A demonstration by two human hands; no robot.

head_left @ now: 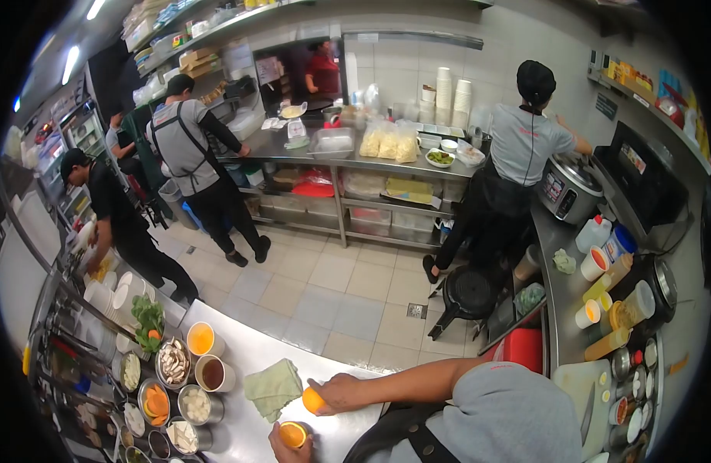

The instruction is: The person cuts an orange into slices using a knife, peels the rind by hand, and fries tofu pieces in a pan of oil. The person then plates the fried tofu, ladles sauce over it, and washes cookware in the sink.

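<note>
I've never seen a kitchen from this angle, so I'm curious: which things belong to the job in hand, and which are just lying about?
Probably the job:
orange, in right hand
apparent orange half, in left hand

Seemingly just lying about:
green cloth
container of sliced mushrooms
leafy greens
cup of dark liquid

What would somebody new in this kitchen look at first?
Probably the bright cut orange in the left hand, with another orange piece in the right hand, beside a pale green cloth. Next, perhaps, the leafy greens at left and the big rice cooker on the right-hand counter.
</note>
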